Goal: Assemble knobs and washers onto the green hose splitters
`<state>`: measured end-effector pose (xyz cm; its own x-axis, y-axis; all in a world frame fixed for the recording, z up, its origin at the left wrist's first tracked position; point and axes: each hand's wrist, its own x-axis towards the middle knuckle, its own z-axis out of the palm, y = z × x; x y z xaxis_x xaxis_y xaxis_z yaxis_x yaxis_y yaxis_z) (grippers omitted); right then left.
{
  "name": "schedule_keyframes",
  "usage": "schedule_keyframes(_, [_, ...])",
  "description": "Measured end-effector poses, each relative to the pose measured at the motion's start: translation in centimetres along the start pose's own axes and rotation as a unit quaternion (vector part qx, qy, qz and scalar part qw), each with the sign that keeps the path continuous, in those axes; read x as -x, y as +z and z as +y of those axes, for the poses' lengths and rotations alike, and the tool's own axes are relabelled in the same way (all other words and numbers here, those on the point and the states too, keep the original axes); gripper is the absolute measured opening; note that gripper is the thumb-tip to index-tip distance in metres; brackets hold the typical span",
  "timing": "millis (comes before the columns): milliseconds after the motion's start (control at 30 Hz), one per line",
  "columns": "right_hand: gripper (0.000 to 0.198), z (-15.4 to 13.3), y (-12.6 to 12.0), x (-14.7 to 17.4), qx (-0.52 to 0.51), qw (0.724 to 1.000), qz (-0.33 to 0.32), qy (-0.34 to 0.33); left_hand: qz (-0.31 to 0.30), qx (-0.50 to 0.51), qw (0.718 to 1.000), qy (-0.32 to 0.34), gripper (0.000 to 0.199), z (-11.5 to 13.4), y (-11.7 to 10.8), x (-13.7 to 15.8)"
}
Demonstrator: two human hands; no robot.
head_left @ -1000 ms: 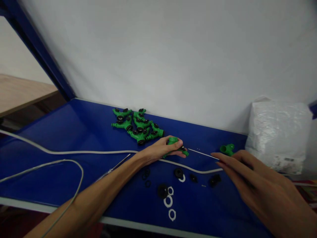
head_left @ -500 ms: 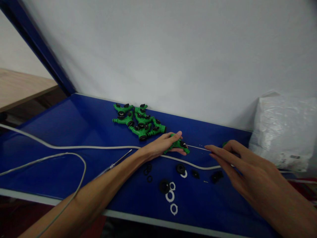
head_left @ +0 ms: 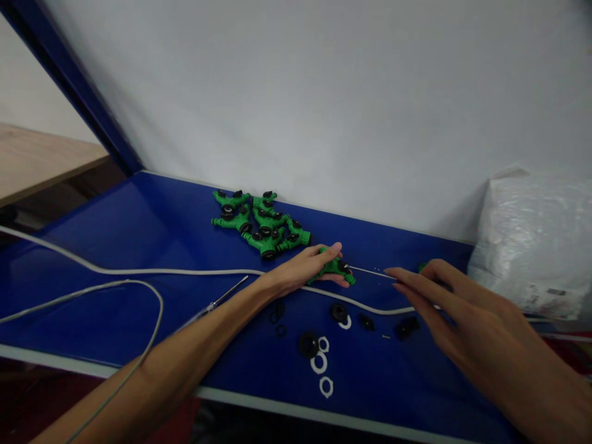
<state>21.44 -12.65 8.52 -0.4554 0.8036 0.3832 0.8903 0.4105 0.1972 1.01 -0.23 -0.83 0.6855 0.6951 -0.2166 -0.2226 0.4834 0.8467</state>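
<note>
My left hand (head_left: pixel 319 262) is closed around a green Y-shaped hose connector (head_left: pixel 332 266) with black valve parts, just above the blue tabletop. My right hand (head_left: pixel 448 305) pinches a thin, pale rod-like tool (head_left: pixel 370 271); its rear end is hidden by the fingers. The tip of this tool meets the black part at the right side of the connector. Beyond my left hand, several more green hose connectors (head_left: pixel 268 245) with black valve knobs lie in a cluster. Behind my right hand a bit of another green piece (head_left: pixel 422 267) shows.
Black round caps (head_left: pixel 309 345), white rings (head_left: pixel 326 386), dark rings (head_left: pixel 280 330) and small black parts (head_left: pixel 407 327) lie in front. A pale cable (head_left: pixel 176 271) crosses the table. A screwdriver (head_left: pixel 224 296) lies beside my left forearm. A plastic-wrapped package (head_left: pixel 531 240) stands right, against the wall.
The whole view has shifted slightly. Both hands keep their grips, and the tool's tip stays at the connector with hardly any visible movement.
</note>
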Motion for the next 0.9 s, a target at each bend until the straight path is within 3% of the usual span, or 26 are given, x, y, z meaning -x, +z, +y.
schedule_keyframes(233, [0.036, 0.2, 0.1, -0.2, 0.026, 0.999, 0.000, -0.035, 0.008, -0.017, 1.000, -0.002, 0.045, -0.1, -0.1, -0.1])
schedule_keyframes(567, [0.050, -0.4, 0.4, -2.3, 0.097, 0.991, -0.016, -0.090, 0.071, -0.142, 0.986, 0.039, 0.058, -0.6, -0.5, -0.5])
schedule_keyframes(800, [0.038, 1.5, 0.7, -3.6, 0.071, 0.987, -0.105, -0.094, 0.068, -0.214, 0.972, 0.071, 0.057, -1.2, -1.0, -0.8])
schedule_keyframes(900, [0.031, 2.3, 0.9, -4.3, 0.046, 0.988, -0.108, -0.100, 0.071, -0.233, 0.966, 0.093, 0.051, -1.1, -0.9, -0.8])
